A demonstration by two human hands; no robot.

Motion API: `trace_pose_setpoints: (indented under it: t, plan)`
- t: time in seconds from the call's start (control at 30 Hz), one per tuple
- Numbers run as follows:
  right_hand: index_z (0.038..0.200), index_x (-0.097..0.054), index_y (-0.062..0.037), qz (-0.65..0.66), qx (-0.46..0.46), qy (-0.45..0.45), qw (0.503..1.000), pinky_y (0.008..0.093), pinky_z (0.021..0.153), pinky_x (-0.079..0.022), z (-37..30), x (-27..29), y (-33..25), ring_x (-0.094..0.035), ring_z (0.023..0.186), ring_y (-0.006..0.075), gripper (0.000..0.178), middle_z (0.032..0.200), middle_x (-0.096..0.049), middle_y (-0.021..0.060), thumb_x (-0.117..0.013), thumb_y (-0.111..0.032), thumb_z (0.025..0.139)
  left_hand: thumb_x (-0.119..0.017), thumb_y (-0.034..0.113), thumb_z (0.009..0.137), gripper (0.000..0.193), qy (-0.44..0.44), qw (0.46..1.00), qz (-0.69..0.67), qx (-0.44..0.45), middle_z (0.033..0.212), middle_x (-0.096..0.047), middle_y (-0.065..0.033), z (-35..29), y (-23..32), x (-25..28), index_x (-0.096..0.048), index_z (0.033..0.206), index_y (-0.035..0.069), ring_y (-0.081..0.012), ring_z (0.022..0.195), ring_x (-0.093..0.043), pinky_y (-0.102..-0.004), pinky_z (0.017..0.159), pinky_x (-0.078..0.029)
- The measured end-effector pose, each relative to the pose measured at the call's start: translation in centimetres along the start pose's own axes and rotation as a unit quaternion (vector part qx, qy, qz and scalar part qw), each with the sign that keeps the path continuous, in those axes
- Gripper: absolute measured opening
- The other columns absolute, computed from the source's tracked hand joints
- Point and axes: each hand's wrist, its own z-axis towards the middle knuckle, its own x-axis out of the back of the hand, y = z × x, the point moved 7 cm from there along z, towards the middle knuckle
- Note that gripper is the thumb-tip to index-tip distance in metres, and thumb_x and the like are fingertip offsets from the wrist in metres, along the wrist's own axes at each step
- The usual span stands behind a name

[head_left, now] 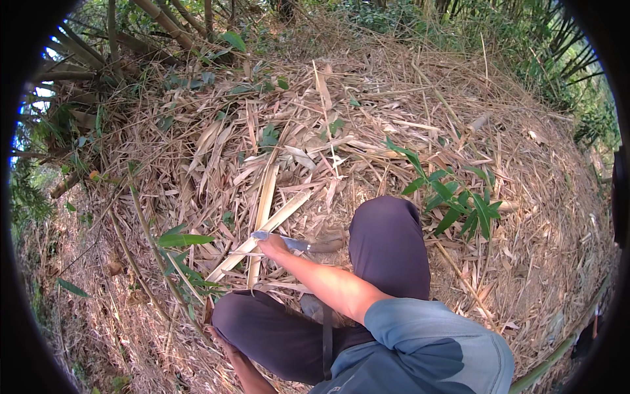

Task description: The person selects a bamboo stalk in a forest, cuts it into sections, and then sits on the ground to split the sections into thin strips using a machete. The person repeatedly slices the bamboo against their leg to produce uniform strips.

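A large knife lies in front of me, its grey blade (pixel 296 243) toward the left and its brown handle (pixel 328 244) pointing at my right knee. My right hand (pixel 272 245) reaches across to the blade, with fingers closed over it near the tip. Under and beside that hand two pale, split bamboo-like strips cross: one strip (pixel 265 197) runs nearly upright, the other strip (pixel 289 210) slants up to the right. My left hand (pixel 225 343) is low beside my left knee, mostly hidden by the leg, and its fingers do not show clearly.
Dry leaves and sheaths (pixel 216 144) cover the ground. A leafy green sprig (pixel 453 197) lies beyond my right knee (pixel 390 243). Thin stalks (pixel 147 223) slant past my left side. Bamboo stems (pixel 164 26) rise at the far left.
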Motion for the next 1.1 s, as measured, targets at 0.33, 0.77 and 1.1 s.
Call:
trace_pose_setpoints:
  t: [0.33,0.77,1.1]
  plan:
    - [0.101,-0.068,-0.0001,-0.011,0.039,-0.026,0.999,0.0452,0.082,-0.050,-2.1,1.5,-2.0,-0.067,0.094,0.0368,0.038,0.097,-0.070,0.0221,-0.058,-0.032,0.083,-0.063,0.041,0.095,0.043,0.133,0.977,0.115,-0.120,0.088,-0.062,-0.0115,-1.3,6.7,-1.9,-0.056,0.100,-0.001,-0.0195,0.075,-0.060,-0.0326,0.067,-0.052]
    - [0.087,-0.068,-0.0015,-0.070,0.119,0.026,0.990,0.0423,0.077,-0.051,-3.3,0.8,-2.4,-0.069,0.082,0.0336,0.033,0.084,-0.071,0.0192,-0.061,-0.033,0.084,-0.062,0.021,0.095,0.021,0.179,0.955,0.129,-0.197,0.082,-0.062,-0.0070,-6.7,10.8,-1.4,-0.056,0.093,0.001,-0.0162,0.073,-0.059,-0.0303,0.068,-0.050]
    - [0.091,-0.071,-0.0038,-0.072,0.086,-0.055,0.992,0.0439,0.083,-0.052,-6.0,-3.0,-0.7,-0.069,0.091,0.0351,0.033,0.091,-0.071,0.0205,-0.065,-0.034,0.080,-0.060,0.023,0.097,0.026,0.287,0.909,0.161,-0.255,0.079,-0.061,-0.0072,-12.4,12.0,1.4,-0.058,0.085,0.000,-0.0175,0.072,-0.058,-0.0323,0.068,-0.048]
